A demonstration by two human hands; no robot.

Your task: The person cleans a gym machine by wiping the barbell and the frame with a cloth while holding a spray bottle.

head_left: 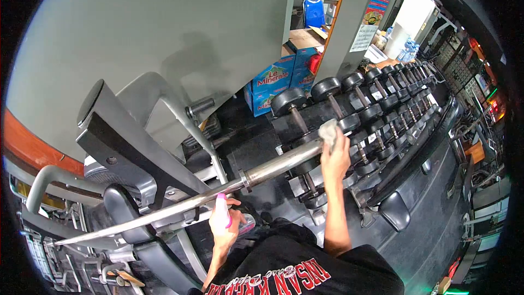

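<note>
Black shirt (271,259) sits at six o'clock. Left hand (225,230) grips a spray bottle (221,210) at seven; right hand (334,161) holds cloth (328,130) at the barbell (281,165), four o'clock.

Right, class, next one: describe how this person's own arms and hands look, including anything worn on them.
The left hand and right hand are bare, with no gloves or watch visible. The right forearm is uncovered below a loose black sleeve. The black shirt carries red and white lettering.
</note>
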